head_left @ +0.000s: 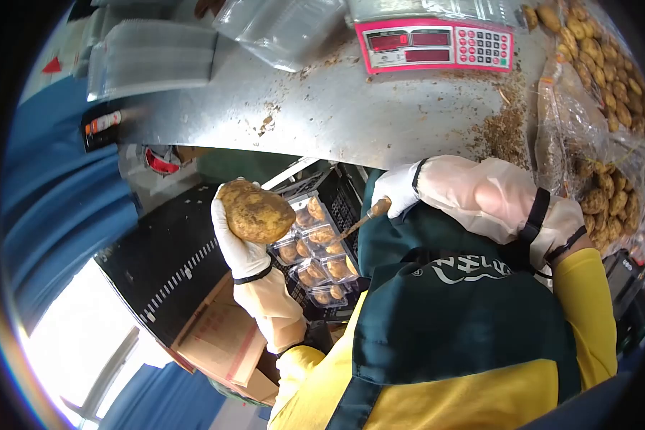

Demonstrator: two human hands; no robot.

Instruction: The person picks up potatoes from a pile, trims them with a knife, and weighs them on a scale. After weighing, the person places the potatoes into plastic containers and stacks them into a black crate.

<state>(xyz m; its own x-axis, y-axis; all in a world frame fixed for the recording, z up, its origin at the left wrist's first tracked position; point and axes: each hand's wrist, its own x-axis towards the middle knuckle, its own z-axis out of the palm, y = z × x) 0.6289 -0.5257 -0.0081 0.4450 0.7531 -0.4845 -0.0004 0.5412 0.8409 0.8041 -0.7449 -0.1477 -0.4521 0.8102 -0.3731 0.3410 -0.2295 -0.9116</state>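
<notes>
My left hand (pixel 234 241), in a white glove, is closed around a large potato (pixel 256 211) with brown soil marks on its skin. In my right hand (pixel 398 188), also gloved in white, is a slim tool with a wooden handle (pixel 380 207); its narrow end points down and left, and its exact kind I cannot make out. The tool and the potato are apart. Below and between the hands, clear plastic packs of potatoes (pixel 314 271) sit in a black crate (pixel 344 197).
A metal table (pixel 301 118) with scattered soil carries a pink-edged scale (pixel 437 46) and stacks of clear plastic trays (pixel 154 59). Plastic bags of potatoes (pixel 609 72) lie at right. A black can (pixel 102 129) is near the left edge; a cardboard box (pixel 218 337) stands below.
</notes>
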